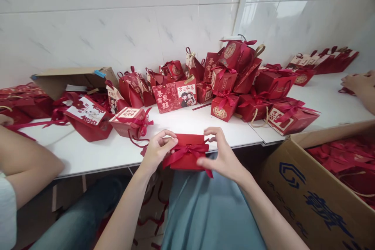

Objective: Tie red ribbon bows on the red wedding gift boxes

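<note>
I hold a small red gift box [187, 142] with a red ribbon bow [189, 151] over the near edge of the white table [102, 152], above my lap. My left hand [156, 150] pinches the ribbon at the box's left end. On the right end, my right hand [220, 152] grips the box, with fingers curled over the top and thumb under the ribbon tail. Both hands are closed on the box and ribbon.
A heap of finished red gift boxes [234, 82] fills the table's back half. A cardboard carton [319, 191] with red boxes inside stands at right. Another person's arm [23, 164] is at left, another's hand [359, 84] at far right. A flattened carton [70, 78] lies back left.
</note>
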Action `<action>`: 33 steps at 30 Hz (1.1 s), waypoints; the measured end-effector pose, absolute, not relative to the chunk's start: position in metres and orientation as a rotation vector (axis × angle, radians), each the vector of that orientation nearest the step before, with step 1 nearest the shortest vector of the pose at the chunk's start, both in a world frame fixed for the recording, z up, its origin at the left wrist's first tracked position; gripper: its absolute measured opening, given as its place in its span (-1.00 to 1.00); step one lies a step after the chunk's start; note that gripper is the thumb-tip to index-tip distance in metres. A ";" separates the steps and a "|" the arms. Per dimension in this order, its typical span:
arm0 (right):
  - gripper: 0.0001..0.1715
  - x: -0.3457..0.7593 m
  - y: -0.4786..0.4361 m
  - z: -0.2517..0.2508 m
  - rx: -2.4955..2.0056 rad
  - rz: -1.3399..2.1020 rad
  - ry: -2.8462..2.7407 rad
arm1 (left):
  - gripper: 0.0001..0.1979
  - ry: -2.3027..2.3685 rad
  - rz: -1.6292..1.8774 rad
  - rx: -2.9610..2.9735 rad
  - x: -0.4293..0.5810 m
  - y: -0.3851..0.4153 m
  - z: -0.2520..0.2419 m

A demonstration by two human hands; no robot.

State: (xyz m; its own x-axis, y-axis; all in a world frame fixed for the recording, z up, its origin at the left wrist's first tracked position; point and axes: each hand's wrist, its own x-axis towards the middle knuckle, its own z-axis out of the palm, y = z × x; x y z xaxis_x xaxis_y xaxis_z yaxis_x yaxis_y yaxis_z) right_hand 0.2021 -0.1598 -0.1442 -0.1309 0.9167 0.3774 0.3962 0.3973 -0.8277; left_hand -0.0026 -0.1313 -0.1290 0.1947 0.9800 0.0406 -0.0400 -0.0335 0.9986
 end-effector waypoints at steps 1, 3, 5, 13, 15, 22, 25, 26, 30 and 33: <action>-0.10 0.203 -0.163 -0.143 -1.123 0.669 -1.838 | -0.73 1.014 1.105 1.318 -0.002 -0.132 -0.128; 0.17 0.204 -0.167 -0.142 -1.083 0.695 -2.046 | -0.75 1.010 1.094 1.365 -0.002 -0.135 -0.126; 0.14 0.204 -0.169 -0.142 -1.085 0.725 -2.147 | -0.75 1.017 1.087 1.382 -0.004 -0.137 -0.126; 0.11 0.200 -0.169 -0.145 -1.053 0.599 -2.212 | -0.70 1.230 1.315 1.261 -0.021 -0.146 -0.131; 0.11 0.199 -0.168 -0.146 -1.054 0.558 -2.192 | -0.65 1.306 1.212 1.304 -0.019 -0.149 -0.130; 0.07 0.196 -0.171 -0.151 -1.150 0.614 -2.047 | -0.69 1.481 1.138 1.514 0.002 -0.167 -0.130; 0.08 0.197 -0.174 -0.156 -1.138 0.611 -1.997 | -0.79 1.499 1.343 1.639 0.008 -0.175 -0.134; 0.08 0.197 -0.175 -0.159 -1.122 0.583 -1.976 | -0.83 1.487 1.415 1.721 0.011 -0.179 -0.135; 0.08 0.201 -0.179 -0.166 -1.060 0.393 -1.868 | -0.89 1.284 1.638 2.317 0.031 -0.193 -0.135; 0.07 0.207 -0.186 -0.164 -1.053 0.263 -1.780 | -0.86 1.147 1.666 2.659 0.050 -0.202 -0.131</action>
State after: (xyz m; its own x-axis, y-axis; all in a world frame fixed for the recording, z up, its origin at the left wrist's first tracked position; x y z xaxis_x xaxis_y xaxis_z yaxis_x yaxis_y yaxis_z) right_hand 0.2070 -0.1858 -0.1636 -0.1114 0.7529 0.6486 0.5334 0.5960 -0.6002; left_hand 0.0499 -0.2019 -0.1315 0.2740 0.4424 0.8539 0.6396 -0.7469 0.1817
